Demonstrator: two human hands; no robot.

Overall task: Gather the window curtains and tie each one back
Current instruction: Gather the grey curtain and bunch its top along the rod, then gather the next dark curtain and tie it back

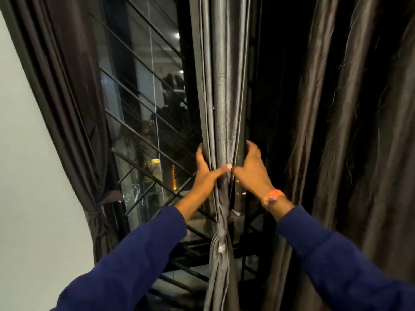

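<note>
A grey satin middle curtain (222, 86) hangs gathered into a narrow column in front of the window. A grey tie-back band (221, 232) is knotted around it low down. My left hand (205, 170) wraps the column from its left side, and my right hand (251, 169) wraps it from the right, thumbs almost meeting in front, above the band. The dark left curtain (74, 97) is gathered and held by its own tie-back (96, 215) near the wall. The dark right curtain (350, 131) hangs loose in wide folds.
A window (139, 122) with diagonal metal bars sits between the left and middle curtains, dark outside with reflections. A white wall (29, 198) fills the left edge. An orange wristband (272, 196) is on my right wrist.
</note>
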